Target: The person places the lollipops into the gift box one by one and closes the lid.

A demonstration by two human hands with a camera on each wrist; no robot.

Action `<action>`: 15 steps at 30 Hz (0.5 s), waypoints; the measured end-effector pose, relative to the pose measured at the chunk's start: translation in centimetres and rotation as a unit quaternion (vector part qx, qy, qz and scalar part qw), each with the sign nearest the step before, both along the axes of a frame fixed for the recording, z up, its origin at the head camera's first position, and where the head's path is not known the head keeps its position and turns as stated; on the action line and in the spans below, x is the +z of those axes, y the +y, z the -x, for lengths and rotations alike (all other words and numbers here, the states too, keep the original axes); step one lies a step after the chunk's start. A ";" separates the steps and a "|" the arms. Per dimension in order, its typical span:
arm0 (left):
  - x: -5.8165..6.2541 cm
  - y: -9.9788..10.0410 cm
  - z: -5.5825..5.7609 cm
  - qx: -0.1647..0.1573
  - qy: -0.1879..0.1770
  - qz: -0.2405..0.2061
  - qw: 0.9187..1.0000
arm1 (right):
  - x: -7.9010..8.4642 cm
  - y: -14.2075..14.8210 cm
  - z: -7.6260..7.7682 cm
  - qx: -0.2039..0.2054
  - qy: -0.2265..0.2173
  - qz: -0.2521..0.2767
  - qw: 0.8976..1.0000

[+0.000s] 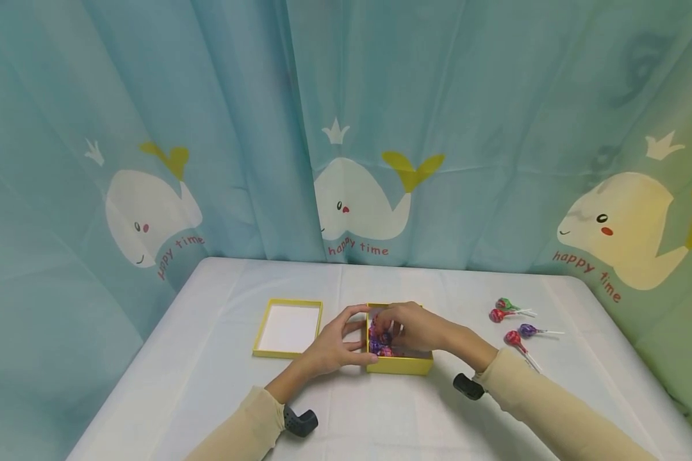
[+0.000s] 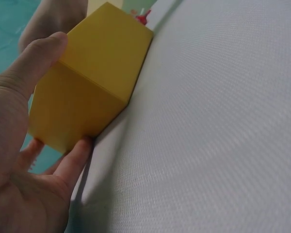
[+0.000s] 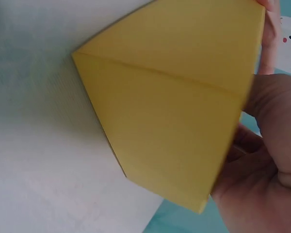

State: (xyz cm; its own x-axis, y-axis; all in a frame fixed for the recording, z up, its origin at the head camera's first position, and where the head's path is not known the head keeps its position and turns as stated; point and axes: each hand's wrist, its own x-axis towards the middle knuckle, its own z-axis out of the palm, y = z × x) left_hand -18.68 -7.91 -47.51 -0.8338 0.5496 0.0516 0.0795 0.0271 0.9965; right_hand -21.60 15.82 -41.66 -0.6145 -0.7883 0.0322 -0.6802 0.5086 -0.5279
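Note:
A yellow open-topped box (image 1: 400, 365) stands on the table with several lollipops (image 1: 380, 346) in red and purple wrappers at its left end. My left hand (image 1: 336, 346) holds that end, thumb at the front corner and fingers spread along the side wall. In the left wrist view the thumb (image 2: 53, 46) touches the box's upper edge. My right hand (image 1: 411, 324) reaches over the rim into the box, fingers bent down among the lollipops. The right wrist view shows the box's outer walls (image 3: 165, 116) hiding those fingertips, so whether they pinch a lollipop is unclear.
A shallow yellow-rimmed lid (image 1: 288, 328) with a white inside lies left of the box. Several loose lollipops, including a green one (image 1: 503, 304) and a purple one (image 1: 528, 330), lie to the right. A whale-print curtain (image 1: 357, 192) hangs behind the white table (image 1: 219, 384).

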 end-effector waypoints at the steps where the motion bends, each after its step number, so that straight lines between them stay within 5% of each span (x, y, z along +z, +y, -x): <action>1: 0.0 0.0 0.0 0.000 0.000 -0.001 1.000 | 0.2 0.1 0.0 -0.001 -0.001 0.001 1.000; 15: -0.1 0.0 0.0 0.004 0.000 -0.001 1.000 | 3.3 1.7 0.0 -0.027 0.002 0.048 0.998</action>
